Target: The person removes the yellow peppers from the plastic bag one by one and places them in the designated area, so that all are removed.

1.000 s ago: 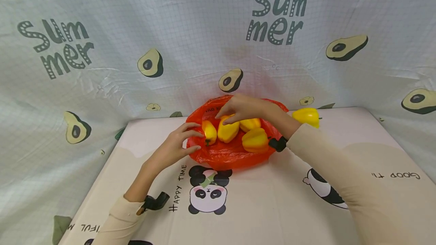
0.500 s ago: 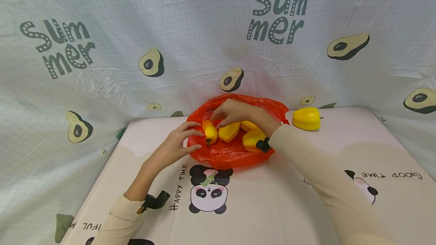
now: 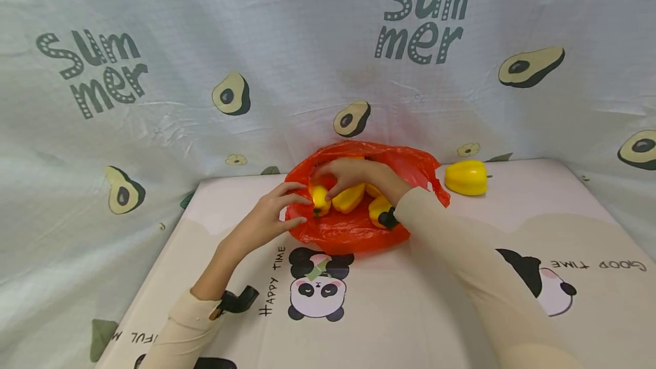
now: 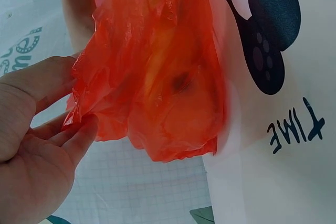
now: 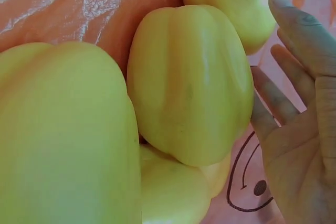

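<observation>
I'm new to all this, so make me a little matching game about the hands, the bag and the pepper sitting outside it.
Things:
1. Left hand
2. Right hand
3. Red bag
4. Outlying pepper

Places and states:
A. On the table, to the right of the bag
B. Reaching in over the yellow peppers
C. At the bag's left edge
D. Mouth spread wide, several peppers inside

Right pairs: 1-C, 2-B, 3-D, 4-A
</observation>
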### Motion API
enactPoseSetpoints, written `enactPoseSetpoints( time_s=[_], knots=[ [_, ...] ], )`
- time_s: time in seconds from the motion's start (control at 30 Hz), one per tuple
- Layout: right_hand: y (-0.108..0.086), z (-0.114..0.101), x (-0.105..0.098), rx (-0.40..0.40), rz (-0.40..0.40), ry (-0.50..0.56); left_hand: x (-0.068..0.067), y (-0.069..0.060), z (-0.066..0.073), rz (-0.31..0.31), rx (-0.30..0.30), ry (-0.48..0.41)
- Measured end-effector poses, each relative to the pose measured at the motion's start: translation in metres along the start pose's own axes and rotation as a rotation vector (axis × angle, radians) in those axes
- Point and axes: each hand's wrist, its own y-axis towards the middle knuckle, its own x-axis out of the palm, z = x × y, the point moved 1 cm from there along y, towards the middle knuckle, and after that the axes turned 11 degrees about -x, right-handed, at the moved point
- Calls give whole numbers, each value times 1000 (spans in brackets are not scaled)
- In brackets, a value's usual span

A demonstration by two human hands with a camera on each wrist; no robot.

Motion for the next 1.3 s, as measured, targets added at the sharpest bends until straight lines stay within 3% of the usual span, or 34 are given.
enactPoseSetpoints(
  time_s=[0.13,0.4,0.63,0.9,1.1,1.3],
  knots=[
    [1,0,2,31,-21,1,1,1,1,4,9,2],
    [7,-2,5,18,-10,19,3,-1,1,-1,-6,3],
    [11,-8,7,107,-57,-9,3,-1,2,0,-4,-8],
    [11,-12,12,156,-88,88,3,0,2,4,5,-12],
    [8,-12,15,105,-105,-11,3,1,1,5,7,-5],
    [-6,-13,6,98,-38,-81,4,1,2,-3,16,-7]
  ],
)
